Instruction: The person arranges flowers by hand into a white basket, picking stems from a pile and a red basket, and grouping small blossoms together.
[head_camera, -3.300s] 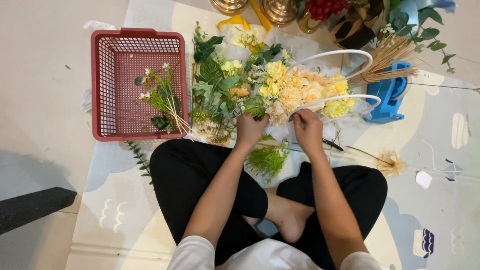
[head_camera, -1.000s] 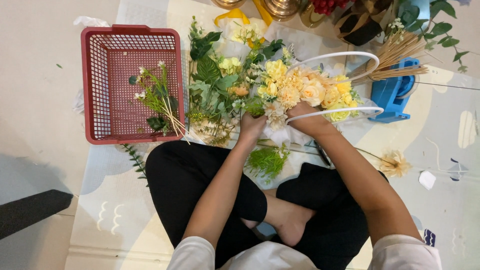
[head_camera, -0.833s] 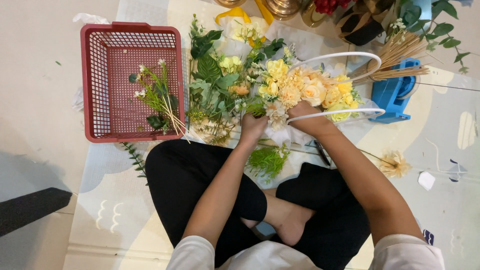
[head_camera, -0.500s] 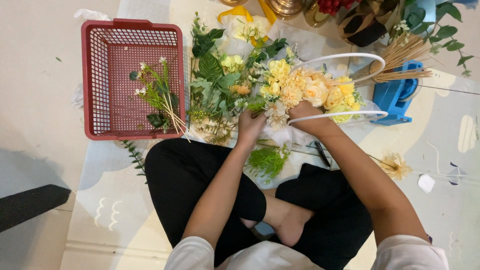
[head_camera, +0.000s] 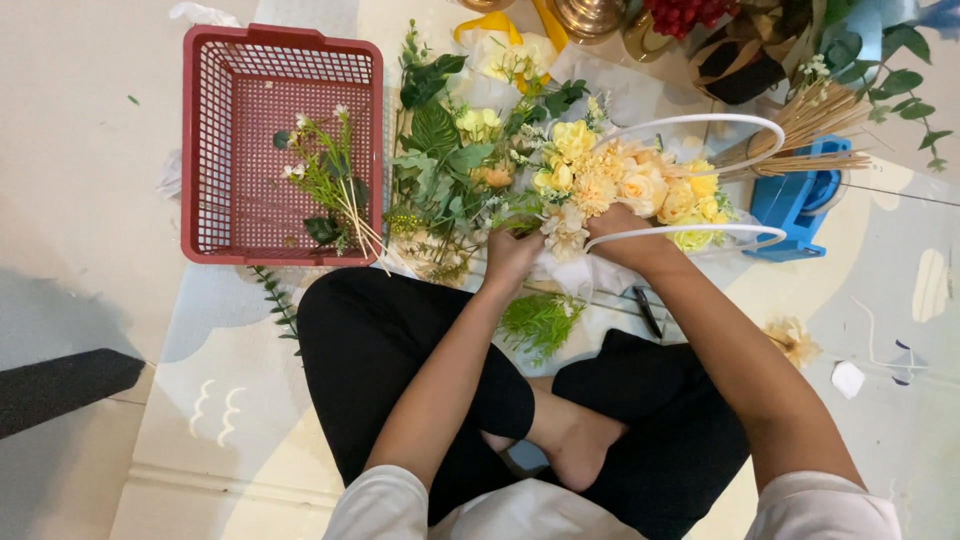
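Yellow and cream blooms (head_camera: 620, 180), ruffled and soft-looking, are packed along a thin white hoop (head_camera: 700, 180) lying on the floor in front of a person sitting cross-legged in black trousers. Their left hand (head_camera: 512, 255) is pressed into the near edge of the cluster, fingers curled down among the small pale flowers and leaves, pinching something there, though I cannot tell exactly which stem. Their right hand (head_camera: 625, 240) rests just beside it, fingers tucked under the blooms where the hoop's lower wire passes; whether it grips the wire or the flowers is hidden.

Left of the cluster lies a heap of greenery (head_camera: 440, 170), broad glossy leaves mixed with feathery sprigs. Further left stands a red basket (head_camera: 215, 150) of plastic mesh, rectangular, with a thin sprig (head_camera: 330, 190) of tiny white blossoms and pale straight stems lying across its corner. A frilly green tuft (head_camera: 540, 322) sits by the person's knee. To the right, a blue plastic stand (head_camera: 800, 205) touches the hoop's end, with a bundle of dry straw-like sticks (head_camera: 810, 135) fanned over it
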